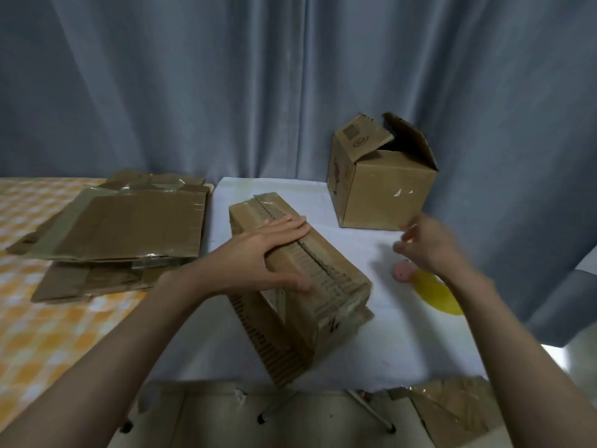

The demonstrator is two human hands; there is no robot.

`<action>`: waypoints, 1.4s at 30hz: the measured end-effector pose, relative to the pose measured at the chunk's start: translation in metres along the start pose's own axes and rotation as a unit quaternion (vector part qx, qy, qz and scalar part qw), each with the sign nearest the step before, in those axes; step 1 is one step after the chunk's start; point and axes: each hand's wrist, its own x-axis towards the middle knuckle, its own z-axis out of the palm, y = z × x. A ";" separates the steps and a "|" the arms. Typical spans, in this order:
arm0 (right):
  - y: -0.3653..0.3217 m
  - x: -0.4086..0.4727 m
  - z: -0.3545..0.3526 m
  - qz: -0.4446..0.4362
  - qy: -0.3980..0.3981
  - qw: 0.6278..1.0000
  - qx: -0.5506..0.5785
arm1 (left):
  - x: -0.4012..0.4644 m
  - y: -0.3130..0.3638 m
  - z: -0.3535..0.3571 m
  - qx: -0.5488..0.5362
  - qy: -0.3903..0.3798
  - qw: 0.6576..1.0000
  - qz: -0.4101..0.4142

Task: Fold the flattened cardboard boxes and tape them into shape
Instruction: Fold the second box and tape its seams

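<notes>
Partly blurred right hand (426, 244) hides pink object (402, 272)

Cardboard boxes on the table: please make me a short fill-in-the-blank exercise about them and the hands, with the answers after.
1. The left hand rests flat on the folded box, which lies on the ______ cloth.
2. The upright box near the curtain has its top flaps ______.
3. The flattened boxes lie in a stack to the ______ of the folded box.
4. The right hand is held ______ the table, touching no box.

Answers: white; open; left; above
</notes>
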 end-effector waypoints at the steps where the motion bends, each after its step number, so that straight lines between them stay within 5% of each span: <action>1: 0.013 0.001 -0.004 0.042 -0.030 0.998 -0.027 | -0.001 -0.001 -0.001 -0.004 -0.004 1.000 0.014; 6: 0.042 -0.013 0.001 0.078 -0.082 0.966 -0.234 | -0.001 -0.001 -0.002 -0.004 -0.018 0.999 0.031; 11: 0.038 -0.024 0.005 0.094 -0.037 0.968 -0.228 | -0.001 0.001 -0.001 0.028 -0.019 0.999 -0.001; 16: 0.017 -0.030 -0.012 0.079 0.031 0.993 -0.080 | 0.002 0.008 0.008 0.070 0.014 0.997 -0.024; 21: -0.030 -0.042 -0.019 -0.135 0.174 0.967 0.126 | 0.004 0.011 0.021 0.124 0.025 0.992 -0.012; 24: -0.068 -0.054 -0.001 -0.204 0.176 0.932 0.242 | 0.004 0.007 0.023 0.143 0.036 0.989 -0.008; 29: -0.109 -0.065 0.036 -0.266 0.125 0.918 0.266 | 0.006 0.008 0.022 0.075 0.054 0.996 0.006; 36: -0.114 -0.069 0.046 -0.288 0.107 0.915 0.260 | 0.003 0.009 -0.005 -0.112 0.260 0.959 0.030; 39: -0.111 -0.070 0.046 -0.296 0.101 0.915 0.256 | 0.004 0.013 -0.013 -0.104 0.351 0.930 0.042; 42: -0.111 -0.070 0.047 -0.304 0.092 0.912 0.261 | 0.006 0.016 -0.018 -0.087 0.358 0.928 0.060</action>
